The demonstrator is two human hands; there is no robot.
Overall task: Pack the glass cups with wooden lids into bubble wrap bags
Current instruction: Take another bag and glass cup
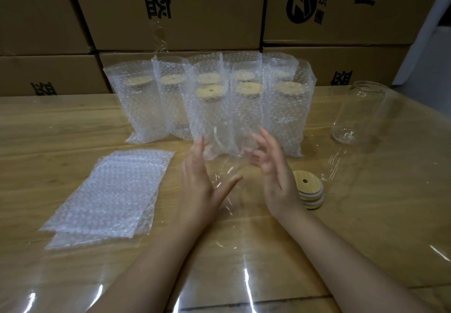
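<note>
Several glass cups with wooden lids stand upright in bubble wrap bags [210, 115] at the middle of the table, in two rows. My left hand [201, 181] and my right hand [271, 166] hover just in front of the nearest bags, fingers spread and relaxed, holding nothing. The left fingertips are close to the base of the front bagged cup. An empty glass cup [358, 115] without a lid stands at the right. A small stack of wooden lids [310, 190] lies just right of my right hand. A pile of flat bubble wrap bags [109, 195] lies at the left.
The wooden table [48, 137] is covered by a clear glossy plastic sheet that reflects light. Stacked cardboard boxes [170, 12] form a wall right behind the bagged cups.
</note>
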